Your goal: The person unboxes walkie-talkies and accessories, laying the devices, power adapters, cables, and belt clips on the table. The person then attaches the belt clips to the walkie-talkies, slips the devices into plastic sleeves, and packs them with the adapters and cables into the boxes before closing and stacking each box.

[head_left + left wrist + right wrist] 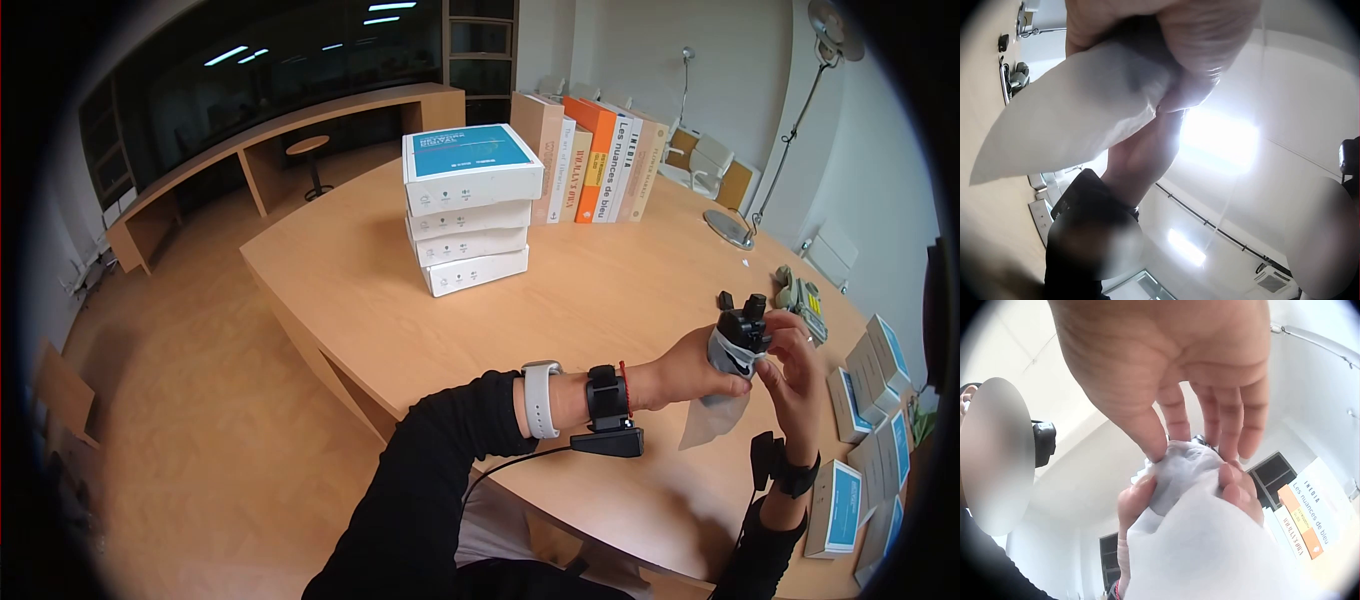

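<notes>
In front of the body, over the right part of the table, my left hand (685,370) grips a translucent white bag (712,420). A black device with knobby parts (743,325) pokes out of its mouth. The bag's loose end (1054,128) hangs below that hand in the left wrist view. With thumb and fingers my right hand (797,372) pinches the bag's mouth around the device. The right wrist view shows the thumb on the near side of the gathered bag (1191,544), the fingers beyond it. Most of the device is hidden inside the bag.
Several white boxes with a blue top (475,152) form a stack on the table (590,300). Behind it stands a row of books (597,150). A lamp base (728,228) and a grey-green device (800,300) lie at the far right. More boxes (835,508) line the right edge.
</notes>
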Demonstrator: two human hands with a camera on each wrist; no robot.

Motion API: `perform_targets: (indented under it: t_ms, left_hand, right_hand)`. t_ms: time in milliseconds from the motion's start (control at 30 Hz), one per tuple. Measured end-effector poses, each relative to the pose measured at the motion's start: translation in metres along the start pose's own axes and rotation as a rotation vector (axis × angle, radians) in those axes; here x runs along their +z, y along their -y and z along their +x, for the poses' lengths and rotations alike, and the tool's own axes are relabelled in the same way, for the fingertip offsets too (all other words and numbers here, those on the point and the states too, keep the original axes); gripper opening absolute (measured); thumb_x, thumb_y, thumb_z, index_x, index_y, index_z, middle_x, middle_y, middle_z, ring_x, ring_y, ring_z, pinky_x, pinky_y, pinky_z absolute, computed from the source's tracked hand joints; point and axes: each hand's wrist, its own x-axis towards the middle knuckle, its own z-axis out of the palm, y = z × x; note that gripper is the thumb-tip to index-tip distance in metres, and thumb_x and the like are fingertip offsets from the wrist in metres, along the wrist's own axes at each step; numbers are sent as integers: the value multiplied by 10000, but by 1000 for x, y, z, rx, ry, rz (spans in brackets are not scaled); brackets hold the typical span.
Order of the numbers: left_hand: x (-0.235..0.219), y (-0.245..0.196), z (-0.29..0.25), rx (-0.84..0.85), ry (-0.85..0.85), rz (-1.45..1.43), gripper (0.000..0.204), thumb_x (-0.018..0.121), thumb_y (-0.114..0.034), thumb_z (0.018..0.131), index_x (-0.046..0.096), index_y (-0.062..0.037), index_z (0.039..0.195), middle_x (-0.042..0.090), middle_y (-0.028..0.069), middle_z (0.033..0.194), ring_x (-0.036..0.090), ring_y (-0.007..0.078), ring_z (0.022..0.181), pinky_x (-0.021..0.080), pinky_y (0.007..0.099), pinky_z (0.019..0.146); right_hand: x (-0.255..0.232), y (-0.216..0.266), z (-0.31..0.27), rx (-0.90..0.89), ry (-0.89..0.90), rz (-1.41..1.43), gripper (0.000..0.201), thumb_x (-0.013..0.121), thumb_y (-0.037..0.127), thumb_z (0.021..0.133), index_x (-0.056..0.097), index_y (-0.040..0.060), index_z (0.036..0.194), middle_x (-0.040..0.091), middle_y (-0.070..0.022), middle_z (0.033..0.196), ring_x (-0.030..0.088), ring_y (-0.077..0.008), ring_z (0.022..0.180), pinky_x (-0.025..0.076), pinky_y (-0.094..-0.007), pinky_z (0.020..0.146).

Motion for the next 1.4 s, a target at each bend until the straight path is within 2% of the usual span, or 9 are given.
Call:
perform_targets:
  t_ms: [200, 367, 700, 833, 900, 1000, 1200, 1300, 1400]
  left_hand:
    - [-1, -1, 0, 7, 2, -75, 564, 723, -139, 703, 494, -66, 1214, 579, 45, 1087, 544, 153, 1013, 426, 314, 900]
    - [-4, -5, -1, -59, 181, -26, 655, 759, -281, 721, 459, -87, 1271, 550, 23, 1125, 512, 139, 1048, 408, 316, 917]
    - [-7, -3, 0, -75, 224, -92, 476, 737, -254, 763, 523, -83, 1151, 577, 22, 1056, 537, 127, 998, 420, 304, 896]
    - [-6, -3, 0, -90, 203, -155, 482, 750, -222, 752, 516, -77, 1149, 583, 36, 1060, 544, 134, 1003, 425, 304, 896]
    - [-6, -6, 0, -98, 204, -182, 497, 756, -218, 746, 508, -76, 1153, 583, 39, 1063, 544, 136, 1008, 426, 305, 898]
    - [-7, -10, 0, -71, 213, -216, 544, 765, -195, 729, 476, -74, 1175, 583, 44, 1066, 544, 142, 1011, 426, 308, 901]
    - [-8, -17, -4, -104, 192, -284, 631, 727, -96, 725, 410, 1, 1262, 588, 88, 1119, 582, 154, 1006, 438, 286, 898]
    - [-10, -22, -4, -141, 87, -124, 688, 737, -179, 680, 424, -17, 1272, 574, 85, 1137, 578, 168, 1027, 435, 308, 918]
    - [-5, -22, -5, -139, 11, -108, 698, 725, -176, 650, 435, -28, 1268, 579, 83, 1106, 585, 189, 988, 455, 318, 895]
  right_hand:
    - [-6, -4, 1, -3, 94, -6, 212, 707, 137, 767, 561, -9, 815, 485, -93, 1128, 494, -200, 1043, 389, -324, 911]
    - [-16, 1, 0, -27, 162, -68, 201, 715, 128, 746, 556, 5, 763, 470, -94, 1107, 470, -225, 1062, 356, -351, 934]
    - [-8, 2, 0, -118, 41, -16, 156, 662, 34, 773, 517, 3, 725, 528, -71, 790, 508, -186, 794, 406, -293, 721]
    - [-7, 1, -2, -132, 12, -3, 126, 634, 22, 806, 523, -4, 753, 545, -73, 771, 530, -170, 722, 426, -272, 656]
    - [-8, 4, -5, 36, 36, 105, 90, 599, -5, 833, 523, -16, 785, 550, -72, 758, 554, -150, 624, 442, -240, 567]
    - [-6, 8, -6, 56, 77, 107, 67, 571, -37, 842, 521, -23, 800, 553, -73, 757, 569, -139, 566, 455, -227, 515]
    - [-8, 18, -5, -49, 163, -63, 60, 600, -42, 809, 572, -10, 851, 587, -84, 729, 599, -153, 585, 485, -269, 552]
    - [-17, 16, -6, -78, 246, -157, 109, 634, -12, 773, 581, 13, 866, 599, -109, 827, 601, -263, 761, 478, -360, 714]
    - [-14, 6, -7, -145, 177, -187, 114, 602, -17, 781, 564, 21, 881, 566, -125, 816, 588, -301, 761, 479, -366, 669]
